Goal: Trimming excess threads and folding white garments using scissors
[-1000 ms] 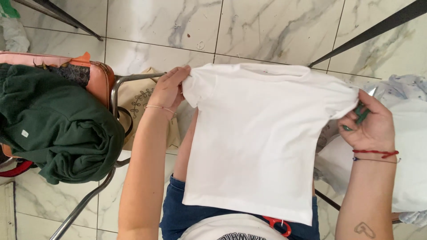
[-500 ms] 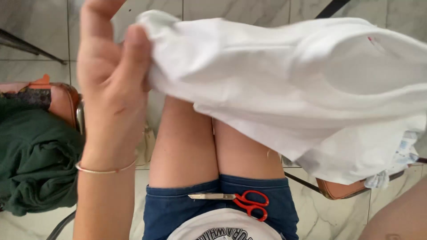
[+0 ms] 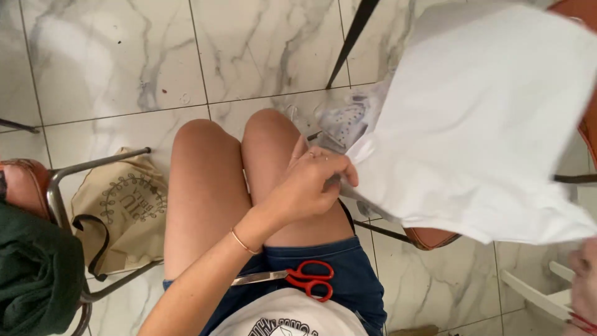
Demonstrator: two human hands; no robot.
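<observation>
Head view: left hand pinches the lower-left edge of the white T-shirt, fingers closed on cloth over the right knee; right hand blurred at the frame's right edge, grip cannot be told. Risk: red-handled scissors lying loose on the lap could slide off if the legs shift. Beige tote bag with dark round print lies on the floor, left.

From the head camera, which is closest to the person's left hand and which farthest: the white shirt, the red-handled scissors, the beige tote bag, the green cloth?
From the left hand:
1. White shirt, held at its edge, to the right.
2. Red-handled scissors, on the lap just below.
3. Beige tote bag, on the floor to the left.
4. Green cloth, on the chair at far left.
</observation>
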